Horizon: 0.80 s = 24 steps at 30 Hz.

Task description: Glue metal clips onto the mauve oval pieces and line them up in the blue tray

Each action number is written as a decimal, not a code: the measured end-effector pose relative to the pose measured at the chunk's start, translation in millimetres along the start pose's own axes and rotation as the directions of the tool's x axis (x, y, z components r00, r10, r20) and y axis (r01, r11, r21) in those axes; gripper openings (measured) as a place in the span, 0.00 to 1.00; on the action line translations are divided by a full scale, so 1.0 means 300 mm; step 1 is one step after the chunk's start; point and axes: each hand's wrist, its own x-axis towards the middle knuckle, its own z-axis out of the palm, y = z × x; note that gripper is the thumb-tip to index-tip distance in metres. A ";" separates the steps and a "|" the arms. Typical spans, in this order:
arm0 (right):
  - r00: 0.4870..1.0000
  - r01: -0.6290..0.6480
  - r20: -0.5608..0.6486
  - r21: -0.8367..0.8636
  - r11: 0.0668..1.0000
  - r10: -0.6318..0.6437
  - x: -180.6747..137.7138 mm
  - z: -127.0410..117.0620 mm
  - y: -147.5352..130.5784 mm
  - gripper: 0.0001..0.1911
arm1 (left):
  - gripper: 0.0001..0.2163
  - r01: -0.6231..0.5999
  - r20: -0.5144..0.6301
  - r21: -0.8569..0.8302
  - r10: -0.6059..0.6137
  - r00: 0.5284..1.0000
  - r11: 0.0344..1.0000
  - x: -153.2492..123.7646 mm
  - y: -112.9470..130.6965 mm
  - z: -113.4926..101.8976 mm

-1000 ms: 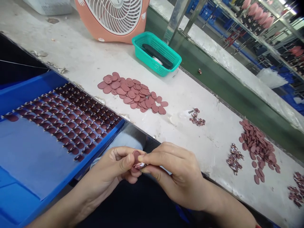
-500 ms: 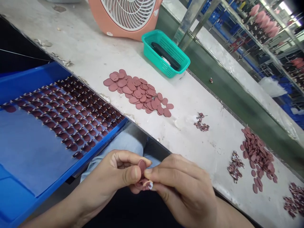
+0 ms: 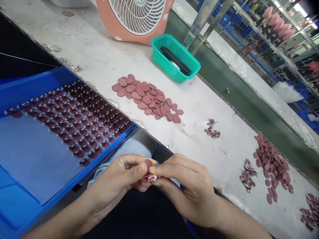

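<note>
Both my hands meet below the table's near edge, over my lap. My left hand [image 3: 119,179] pinches a small maroon oval piece [image 3: 148,164] between thumb and fingers. My right hand [image 3: 189,189] pinches a tiny pale-and-maroon part [image 3: 152,178] against the underside of that piece. A pile of the same pink-maroon ovals [image 3: 148,98] lies on the white table [image 3: 99,56] beyond my hands. To my left a blue tray [image 3: 30,159] carries several rows of finished maroon pieces [image 3: 74,122].
A teal basket [image 3: 175,58] with a black object stands at the back beside a salmon-coloured fan [image 3: 136,20]. More ovals [image 3: 272,162] and small clusters of tiny parts [image 3: 211,129], [image 3: 246,171], [image 3: 309,212] lie to the right. A green conveyor [image 3: 249,99] runs beyond the table.
The hands stay pinched together on the same piece, with only small finger shifts. The camera has drifted, so the table contents sit slightly differently in view.
</note>
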 end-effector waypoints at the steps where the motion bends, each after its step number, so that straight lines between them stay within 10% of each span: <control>1: 1.000 -0.001 0.000 0.001 1.000 0.001 0.001 0.001 0.000 0.06 | 0.16 0.002 -0.002 0.001 -0.002 1.000 1.000 0.001 0.000 -0.001; 24: 0.999 -0.024 0.040 -0.015 1.000 0.024 0.017 0.009 0.017 0.07 | 0.19 0.002 -0.035 -0.039 -0.003 0.999 0.999 0.007 -0.011 -0.016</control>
